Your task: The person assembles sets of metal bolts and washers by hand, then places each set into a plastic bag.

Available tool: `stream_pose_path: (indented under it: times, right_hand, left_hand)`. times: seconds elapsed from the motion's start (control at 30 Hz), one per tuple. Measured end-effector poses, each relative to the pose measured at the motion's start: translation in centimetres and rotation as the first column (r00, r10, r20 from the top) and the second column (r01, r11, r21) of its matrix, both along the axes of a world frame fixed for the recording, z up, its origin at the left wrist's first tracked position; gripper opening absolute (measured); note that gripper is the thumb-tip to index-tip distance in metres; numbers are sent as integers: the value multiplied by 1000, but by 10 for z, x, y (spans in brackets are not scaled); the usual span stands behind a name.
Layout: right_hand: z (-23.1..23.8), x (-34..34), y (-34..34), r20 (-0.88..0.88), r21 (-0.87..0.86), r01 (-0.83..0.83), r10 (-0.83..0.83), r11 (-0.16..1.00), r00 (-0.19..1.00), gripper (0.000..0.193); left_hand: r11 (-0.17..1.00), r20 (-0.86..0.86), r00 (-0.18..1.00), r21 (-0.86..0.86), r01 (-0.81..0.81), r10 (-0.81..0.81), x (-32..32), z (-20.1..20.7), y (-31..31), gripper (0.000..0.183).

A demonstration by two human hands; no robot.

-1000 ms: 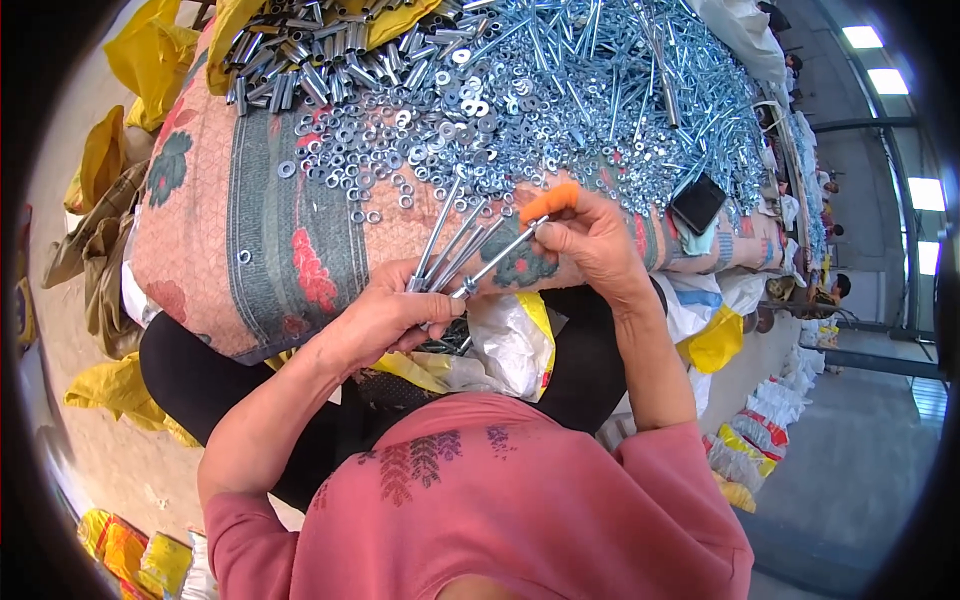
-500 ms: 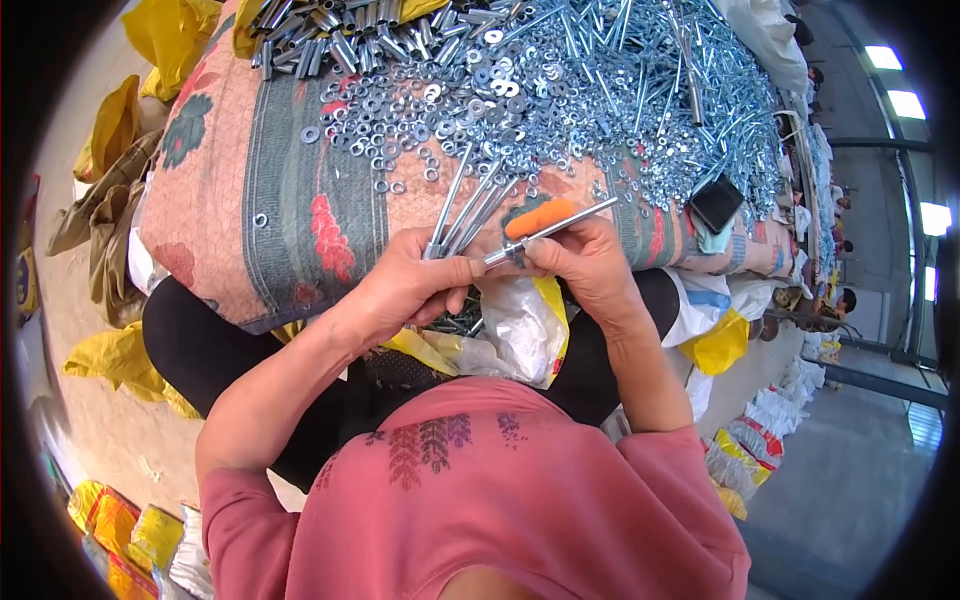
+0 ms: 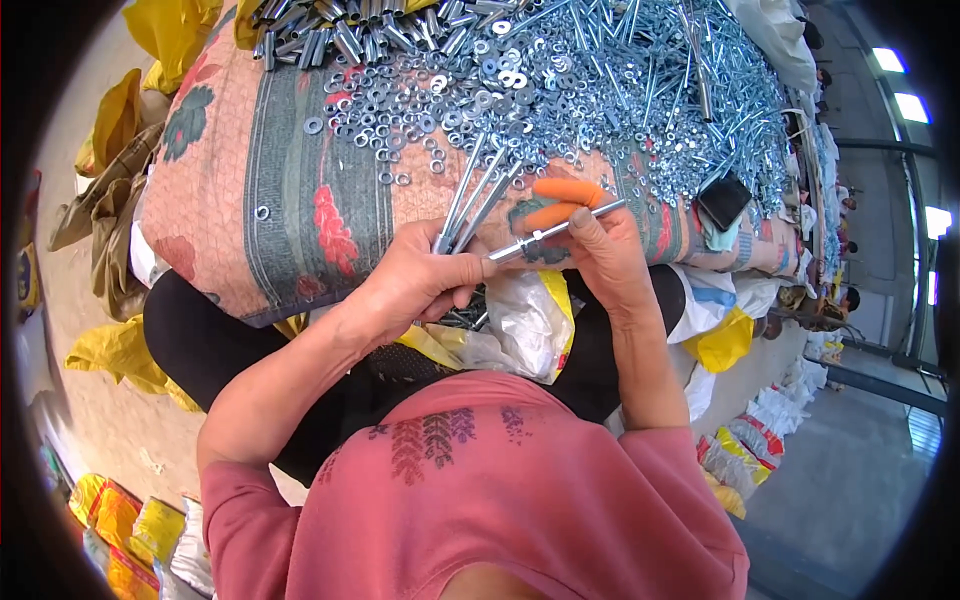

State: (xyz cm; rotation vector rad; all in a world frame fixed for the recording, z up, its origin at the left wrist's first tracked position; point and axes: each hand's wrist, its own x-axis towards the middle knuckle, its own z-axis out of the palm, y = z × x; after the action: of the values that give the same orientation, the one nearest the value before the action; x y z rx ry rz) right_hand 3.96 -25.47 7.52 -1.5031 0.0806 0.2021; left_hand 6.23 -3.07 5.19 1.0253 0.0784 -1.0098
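My left hand [image 3: 432,265] is closed round several long thin metal bolts [image 3: 464,205] that fan upward from its fist. Between its thumb and fingers it also pinches the sleeve end of another bolt [image 3: 555,232], which points right and slightly up. A small nut [image 3: 537,240] sits partway along that bolt. My right hand [image 3: 608,250] has the bolt's far end between its thumb and fingers, two of them in orange finger covers [image 3: 565,190]. Beyond my hands, washers and nuts [image 3: 440,125] lie loose on the flowered padded cloth [image 3: 290,200].
A heap of long bolts [image 3: 640,80] covers the far right, with metal sleeves [image 3: 350,40] at the far left. A dark phone-like object [image 3: 724,203] rests at the heap's near right edge. An open white-and-yellow bag [image 3: 530,325] lies between my legs. Filled sacks [image 3: 755,445] stand on the floor.
My right hand has shifted slightly right along the bolt, its orange-covered fingers now spread apart and the nut uncovered. The left hand keeps its grip.
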Motion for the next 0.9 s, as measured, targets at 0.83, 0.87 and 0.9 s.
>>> stream_pose_path:
  times: [0.83, 0.87, 0.9]
  right_hand:
    - [-27, -23, 42, -216, 136, 219, -187, 966, 958, 13]
    - [-23, -27, 42, -215, 137, 219, -187, 966, 959, 13]
    - [-18, -29, 42, -239, 116, 225, -193, 967, 952, 14]
  left_hand:
    - [981, 446, 895, 160, -112, 30, -15, -11, -11, 13]
    - [964, 646, 763, 221, -151, -29, -15, -16, -9, 14]
    - [942, 804, 586, 267, -202, -102, -11, -13, -8, 14]
